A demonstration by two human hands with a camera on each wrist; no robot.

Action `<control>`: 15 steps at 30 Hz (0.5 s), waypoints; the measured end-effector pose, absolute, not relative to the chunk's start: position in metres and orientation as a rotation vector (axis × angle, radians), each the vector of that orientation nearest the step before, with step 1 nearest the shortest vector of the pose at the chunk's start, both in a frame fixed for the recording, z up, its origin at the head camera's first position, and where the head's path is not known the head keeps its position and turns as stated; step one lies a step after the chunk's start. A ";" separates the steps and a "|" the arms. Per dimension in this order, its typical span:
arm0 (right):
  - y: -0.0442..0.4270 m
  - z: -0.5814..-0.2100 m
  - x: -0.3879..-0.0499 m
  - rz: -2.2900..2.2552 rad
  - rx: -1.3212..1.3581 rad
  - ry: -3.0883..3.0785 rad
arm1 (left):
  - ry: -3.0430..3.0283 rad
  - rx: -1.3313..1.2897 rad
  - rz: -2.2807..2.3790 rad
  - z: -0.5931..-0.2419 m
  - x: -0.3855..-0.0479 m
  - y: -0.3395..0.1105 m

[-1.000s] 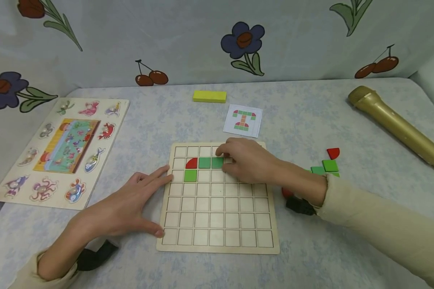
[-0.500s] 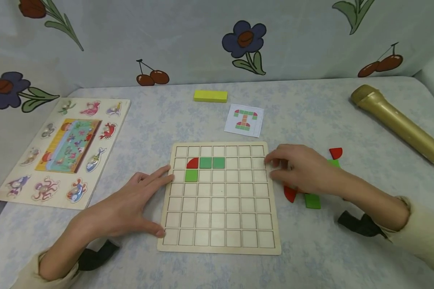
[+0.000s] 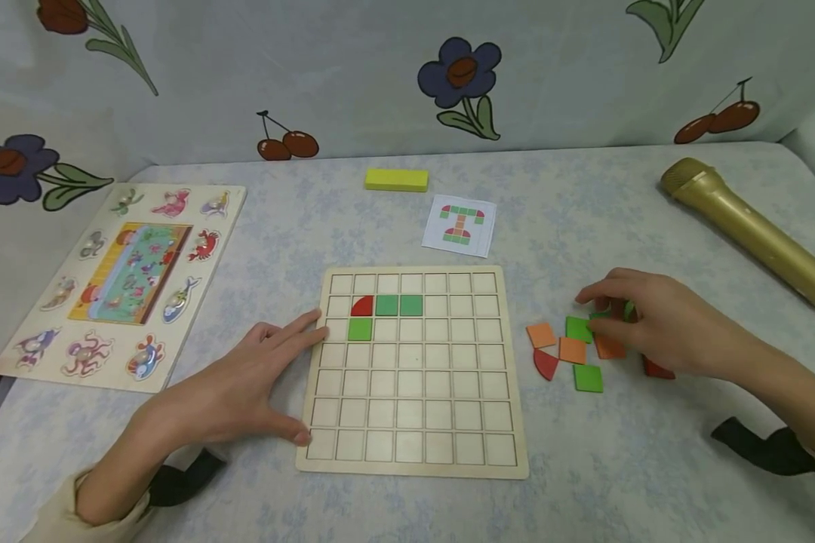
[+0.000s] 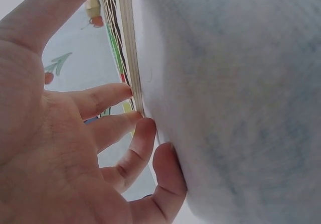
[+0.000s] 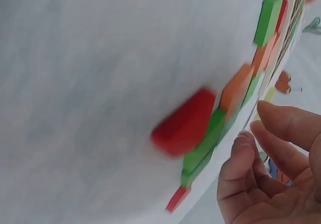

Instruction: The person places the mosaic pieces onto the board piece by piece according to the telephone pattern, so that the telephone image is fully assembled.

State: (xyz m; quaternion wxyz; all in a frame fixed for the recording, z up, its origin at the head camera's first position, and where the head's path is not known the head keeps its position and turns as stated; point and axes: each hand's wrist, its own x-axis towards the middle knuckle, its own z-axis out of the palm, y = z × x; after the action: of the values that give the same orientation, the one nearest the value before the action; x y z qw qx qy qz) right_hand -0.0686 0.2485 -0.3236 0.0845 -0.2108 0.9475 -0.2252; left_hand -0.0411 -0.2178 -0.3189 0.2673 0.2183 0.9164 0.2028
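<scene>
A pale wooden grid board (image 3: 409, 445) lies flat, holding a red quarter-round tile (image 3: 362, 306) and three green square tiles, one of them the green tile (image 3: 360, 329) below the red one. My left hand (image 3: 234, 388) rests against the board's left edge, fingers and thumb spread; the left wrist view shows its fingertips touching the board's side (image 4: 129, 38). To the right, my right hand (image 3: 659, 324) hovers over loose tiles: green squares (image 3: 588, 378), orange squares (image 3: 573, 350) and red pieces (image 3: 545, 364). Its thumb and fingers are bent and apart in the right wrist view, with nothing visible between them.
A small card (image 3: 459, 226) with a tile pattern lies behind the board, near a yellow block (image 3: 397, 180). At the left is a sea-creature peg puzzle (image 3: 197, 302). A gold microphone (image 3: 754, 234) lies at the right. A patterned cloth (image 3: 353, 68) hangs behind the table.
My right hand has left the second green tile in the row and moved right, off the board, to the loose tiles. The left hand has stayed at the board's edge.
</scene>
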 end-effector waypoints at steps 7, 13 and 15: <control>0.265 -0.326 -0.074 -0.636 -0.590 2.779 | 2.468 0.583 0.556 -0.318 -0.041 -0.217; 0.271 -0.327 -0.074 -0.644 -0.604 2.719 | 2.472 0.580 0.551 -0.318 -0.041 -0.217; 0.271 -0.327 -0.074 -0.650 -0.615 2.702 | 2.469 0.575 0.556 -0.319 -0.041 -0.217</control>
State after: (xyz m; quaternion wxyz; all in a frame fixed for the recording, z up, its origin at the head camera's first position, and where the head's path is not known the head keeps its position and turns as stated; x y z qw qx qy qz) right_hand -0.0743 0.2712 -0.3273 0.1470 -0.2135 0.9391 -0.2258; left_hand -0.0410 -0.2167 -0.3186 0.2698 0.2133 0.9160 0.2065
